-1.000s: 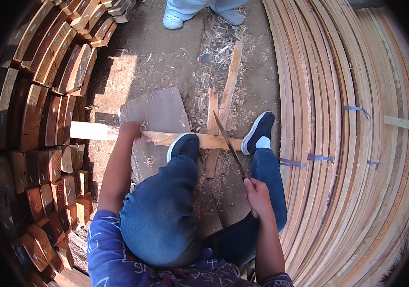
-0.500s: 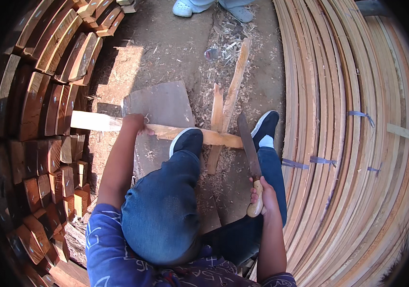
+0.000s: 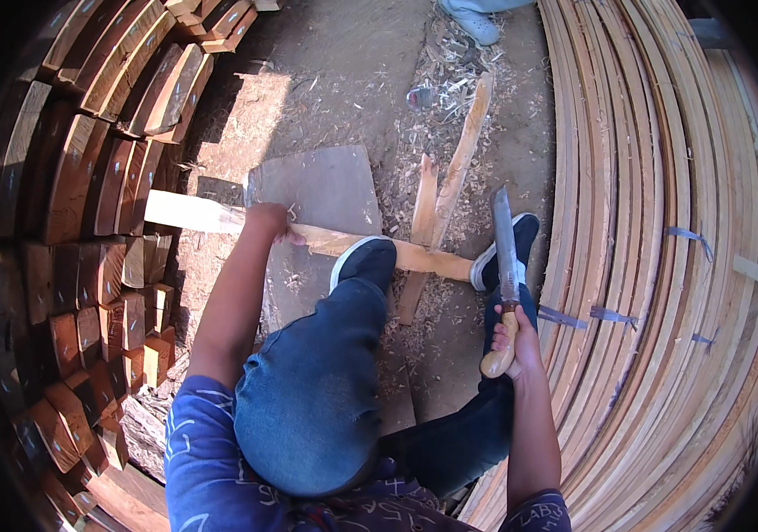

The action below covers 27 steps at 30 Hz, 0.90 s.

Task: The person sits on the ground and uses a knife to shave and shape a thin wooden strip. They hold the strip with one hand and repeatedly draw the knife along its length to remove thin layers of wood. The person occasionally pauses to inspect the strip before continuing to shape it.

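Your left hand (image 3: 271,222), left of center in the frame, is wrapped around a long wooden piece (image 3: 335,241), which runs from the left of the frame, where its broad, sunlit end lies, to just right of center. Your left shoe (image 3: 368,263) covers part of that piece near the middle, and its far right end meets your right shoe (image 3: 525,238). Right of center, your right hand (image 3: 523,341) is closed around the pale handle of a knife (image 3: 505,239), whose long blade points toward the top of the frame, above your right shoe and apart from the wooden piece. Beyond your left hand a flat brown board (image 3: 326,182) lies on the ground. Two wood strips (image 3: 465,146) stretch upward from the middle, with pale shavings (image 3: 452,75) scattered around them. Stacked timber (image 3: 78,177) fills the left side, and long planks (image 3: 645,177) fill the right, some bound with bluish ties (image 3: 614,316). Another person's pale shoe (image 3: 478,27) shows at the top edge.
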Each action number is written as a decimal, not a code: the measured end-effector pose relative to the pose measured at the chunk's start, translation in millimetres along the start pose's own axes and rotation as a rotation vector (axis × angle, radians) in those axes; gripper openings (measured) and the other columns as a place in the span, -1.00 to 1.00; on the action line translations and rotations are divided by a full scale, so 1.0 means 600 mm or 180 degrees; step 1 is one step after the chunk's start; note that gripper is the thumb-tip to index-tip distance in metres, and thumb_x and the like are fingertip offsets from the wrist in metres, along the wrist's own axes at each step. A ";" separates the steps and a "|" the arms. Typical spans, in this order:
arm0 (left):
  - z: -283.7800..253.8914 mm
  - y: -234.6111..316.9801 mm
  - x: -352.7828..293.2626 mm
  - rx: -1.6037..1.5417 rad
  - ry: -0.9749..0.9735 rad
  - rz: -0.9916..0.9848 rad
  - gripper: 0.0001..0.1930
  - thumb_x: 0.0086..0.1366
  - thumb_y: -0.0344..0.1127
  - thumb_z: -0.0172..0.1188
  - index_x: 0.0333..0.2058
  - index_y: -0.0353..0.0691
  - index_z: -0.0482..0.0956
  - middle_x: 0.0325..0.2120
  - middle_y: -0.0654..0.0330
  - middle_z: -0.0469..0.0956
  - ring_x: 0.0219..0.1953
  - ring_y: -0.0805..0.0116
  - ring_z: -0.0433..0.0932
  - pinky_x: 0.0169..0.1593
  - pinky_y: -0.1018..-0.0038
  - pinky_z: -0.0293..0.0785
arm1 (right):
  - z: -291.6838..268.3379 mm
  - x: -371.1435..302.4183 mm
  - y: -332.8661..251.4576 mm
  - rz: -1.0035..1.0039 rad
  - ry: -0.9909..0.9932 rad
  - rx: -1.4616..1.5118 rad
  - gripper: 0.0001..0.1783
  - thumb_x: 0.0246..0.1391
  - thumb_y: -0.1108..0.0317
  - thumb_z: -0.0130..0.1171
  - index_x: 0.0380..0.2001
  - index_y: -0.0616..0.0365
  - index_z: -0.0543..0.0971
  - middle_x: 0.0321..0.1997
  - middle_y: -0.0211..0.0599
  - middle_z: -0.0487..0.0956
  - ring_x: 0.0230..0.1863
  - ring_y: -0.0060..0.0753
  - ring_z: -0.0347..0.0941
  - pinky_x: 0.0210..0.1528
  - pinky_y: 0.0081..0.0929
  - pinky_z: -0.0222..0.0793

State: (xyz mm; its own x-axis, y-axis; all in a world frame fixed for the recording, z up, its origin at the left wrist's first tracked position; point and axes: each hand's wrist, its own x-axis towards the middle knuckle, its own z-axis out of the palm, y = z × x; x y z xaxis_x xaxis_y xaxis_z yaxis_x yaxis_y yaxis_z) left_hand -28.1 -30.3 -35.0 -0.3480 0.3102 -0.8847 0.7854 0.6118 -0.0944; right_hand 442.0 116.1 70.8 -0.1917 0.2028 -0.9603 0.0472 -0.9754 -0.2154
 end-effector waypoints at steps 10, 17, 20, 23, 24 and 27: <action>0.002 0.006 0.008 -0.0067 -0.0079 0.0025 -0.40 -0.24 0.35 0.44 -0.63 -0.17 0.63 -0.56 0.28 0.65 -0.34 0.26 0.66 -0.17 0.33 0.52 | -0.021 0.021 -0.038 0.0161 -0.0067 -0.0038 -0.55 0.35 -0.04 -0.20 -0.10 0.15 0.41 -0.60 -0.45 0.29 -0.69 -0.61 0.16 -0.63 -0.58 0.19; 0.020 -0.012 0.026 -0.0040 -0.0272 -0.0029 -0.38 -0.23 0.36 0.43 -0.59 -0.17 0.64 -0.56 0.28 0.65 -0.34 0.25 0.66 -0.21 0.33 0.52 | -0.038 0.007 -0.019 0.1117 -0.0168 -0.0850 -0.54 0.35 -0.04 -0.21 -0.06 0.15 0.39 -0.60 -0.46 0.28 -0.70 -0.62 0.16 -0.64 -0.60 0.18; 0.012 -0.008 0.020 -0.0023 -0.0098 0.0001 -0.39 -0.22 0.36 0.43 -0.57 -0.16 0.65 -0.56 0.28 0.65 -0.34 0.26 0.66 -0.22 0.34 0.52 | -0.053 0.008 -0.062 0.0515 -0.0152 -0.0591 -0.52 0.34 -0.05 -0.19 -0.05 0.16 0.40 -0.60 -0.48 0.29 -0.70 -0.68 0.15 -0.66 -0.67 0.17; -0.002 0.016 0.011 0.0071 0.0047 0.0073 -0.38 -0.24 0.36 0.43 -0.57 -0.16 0.65 -0.56 0.29 0.65 -0.35 0.27 0.66 -0.20 0.35 0.52 | -0.048 0.029 -0.042 0.0054 0.0031 0.0018 -0.50 0.31 -0.09 -0.15 -0.05 0.14 0.43 -0.62 -0.52 0.27 -0.72 -0.70 0.13 -0.67 -0.69 0.13; -0.005 0.007 0.010 0.0026 -0.0165 -0.0026 -0.38 -0.25 0.37 0.43 -0.58 -0.16 0.65 -0.56 0.29 0.65 -0.35 0.29 0.66 -0.20 0.35 0.52 | -0.023 0.036 -0.018 0.0117 0.0113 -0.0208 -0.50 0.31 -0.08 -0.16 -0.05 0.15 0.42 -0.62 -0.53 0.27 -0.72 -0.70 0.12 -0.67 -0.68 0.14; 0.002 -0.002 0.012 -0.0048 -0.0123 0.0015 -0.40 -0.24 0.37 0.42 -0.60 -0.13 0.65 -0.56 0.29 0.65 -0.33 0.29 0.66 -0.19 0.35 0.52 | -0.020 0.022 0.004 0.0654 0.0078 -0.0541 -0.50 0.31 -0.08 -0.16 -0.05 0.15 0.42 -0.61 -0.53 0.27 -0.72 -0.69 0.12 -0.66 -0.68 0.15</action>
State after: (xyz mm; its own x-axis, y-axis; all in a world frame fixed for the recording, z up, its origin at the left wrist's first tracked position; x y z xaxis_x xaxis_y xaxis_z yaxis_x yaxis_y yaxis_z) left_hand -31.3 -29.5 -41.9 -0.3241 0.2848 -0.9021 0.7790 0.6214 -0.0837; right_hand 451.2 117.7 55.3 -0.1375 0.0061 -0.9905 0.2471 -0.9682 -0.0402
